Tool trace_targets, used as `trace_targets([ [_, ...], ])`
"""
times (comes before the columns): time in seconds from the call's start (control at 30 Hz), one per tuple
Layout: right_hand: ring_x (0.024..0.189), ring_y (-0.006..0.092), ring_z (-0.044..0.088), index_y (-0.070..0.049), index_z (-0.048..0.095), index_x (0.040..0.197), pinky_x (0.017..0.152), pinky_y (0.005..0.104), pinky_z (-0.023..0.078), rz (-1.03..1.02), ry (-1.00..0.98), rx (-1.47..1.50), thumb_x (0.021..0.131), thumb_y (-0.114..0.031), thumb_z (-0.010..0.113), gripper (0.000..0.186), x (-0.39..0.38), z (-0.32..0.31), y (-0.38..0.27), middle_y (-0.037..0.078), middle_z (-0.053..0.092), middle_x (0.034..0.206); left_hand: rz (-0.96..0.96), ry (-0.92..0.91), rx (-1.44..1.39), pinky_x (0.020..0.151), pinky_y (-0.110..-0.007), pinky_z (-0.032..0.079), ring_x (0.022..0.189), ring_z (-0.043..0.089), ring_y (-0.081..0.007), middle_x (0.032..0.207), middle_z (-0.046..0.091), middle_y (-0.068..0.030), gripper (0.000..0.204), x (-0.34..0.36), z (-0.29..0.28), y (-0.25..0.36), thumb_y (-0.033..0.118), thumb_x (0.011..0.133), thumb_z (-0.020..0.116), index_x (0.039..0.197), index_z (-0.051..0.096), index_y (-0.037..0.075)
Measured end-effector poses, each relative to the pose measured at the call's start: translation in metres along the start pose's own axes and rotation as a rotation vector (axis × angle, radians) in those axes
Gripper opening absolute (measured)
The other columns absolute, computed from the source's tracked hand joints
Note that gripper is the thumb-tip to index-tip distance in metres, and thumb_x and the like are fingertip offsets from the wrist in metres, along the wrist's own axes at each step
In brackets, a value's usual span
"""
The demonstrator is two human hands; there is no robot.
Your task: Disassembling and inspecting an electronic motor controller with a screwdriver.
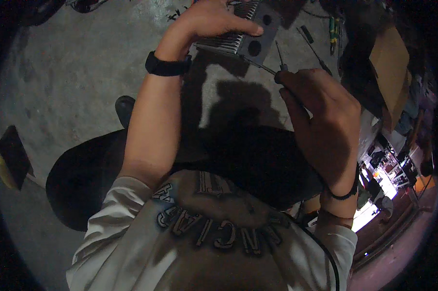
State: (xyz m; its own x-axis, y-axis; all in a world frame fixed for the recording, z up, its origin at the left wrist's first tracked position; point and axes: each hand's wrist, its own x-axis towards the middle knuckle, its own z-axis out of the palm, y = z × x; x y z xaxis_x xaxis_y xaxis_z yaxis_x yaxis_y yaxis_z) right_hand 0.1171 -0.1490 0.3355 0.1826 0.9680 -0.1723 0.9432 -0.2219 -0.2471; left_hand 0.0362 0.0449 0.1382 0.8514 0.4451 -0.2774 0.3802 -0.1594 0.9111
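Note:
My left hand [219,22] grips a finned metal part [214,46] with a grey side plate [266,34] pierced by round dark holes, at the top middle. My right hand [318,104] is closed on a screwdriver [265,67], whose thin shaft reaches to the lower edge of the finned part. Just right of it, another slim screwdriver [283,65] lies on the floor, and a longer one [320,60] lies farther right. Green-handled pliers [334,31] lie beyond them. The exact spot of the screwdriver tip is small and dim.
I sit low on a grey concrete floor [64,82], a dark shoe [124,106] showing under me. A cardboard piece [388,75] stands at the right beside dark clutter. A dark flat object [13,150] lies at the far left. A bright opening [367,213] shows at the lower right.

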Motion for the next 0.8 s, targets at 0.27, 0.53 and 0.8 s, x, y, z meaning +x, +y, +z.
trace_targets([
  [0.27, 0.082, 0.0305, 0.072, -0.006, 0.075, 0.100, 0.071, 0.0388, 0.057, -0.019, -0.003, 0.020, 0.080, -0.001, 0.079, 0.021, 0.004, -0.001, 0.003, 0.011, 0.071, 0.091, -0.094, -0.143, -0.099, 0.106, -0.043, 0.050, 0.130, 0.058, -0.0354, 0.142, 0.058, -0.0243, 0.101, 0.002, -0.013, 0.015, 0.045, 0.069, 0.093, 0.148, 0.050, 0.001],
  [0.53, 0.074, 0.0305, 0.070, -0.008, 0.074, 0.102, 0.063, 0.0386, 0.055, -0.070, -0.107, -0.165, 0.080, -0.002, 0.078, 0.023, 0.011, -0.009, -0.004, 0.009, 0.070, 0.087, -0.092, -0.076, -0.119, 0.098, -0.039, 0.054, 0.118, 0.065, -0.0296, 0.129, 0.068, -0.0193, 0.075, 0.001, -0.004, 0.003, 0.036, 0.077, 0.089, 0.137, 0.061, -0.001],
  [0.8, 0.077, 0.0337, 0.071, -0.006, 0.074, 0.100, 0.065, 0.0399, 0.055, -0.028, -0.207, -0.122, 0.083, -0.005, 0.076, 0.017, 0.024, -0.018, -0.021, 0.012, 0.071, 0.087, 0.036, -0.083, -0.092, 0.097, -0.036, 0.053, 0.109, 0.069, -0.0255, 0.119, 0.073, -0.0121, 0.086, 0.000, -0.001, -0.001, 0.051, 0.063, 0.094, 0.135, 0.067, 0.012],
])
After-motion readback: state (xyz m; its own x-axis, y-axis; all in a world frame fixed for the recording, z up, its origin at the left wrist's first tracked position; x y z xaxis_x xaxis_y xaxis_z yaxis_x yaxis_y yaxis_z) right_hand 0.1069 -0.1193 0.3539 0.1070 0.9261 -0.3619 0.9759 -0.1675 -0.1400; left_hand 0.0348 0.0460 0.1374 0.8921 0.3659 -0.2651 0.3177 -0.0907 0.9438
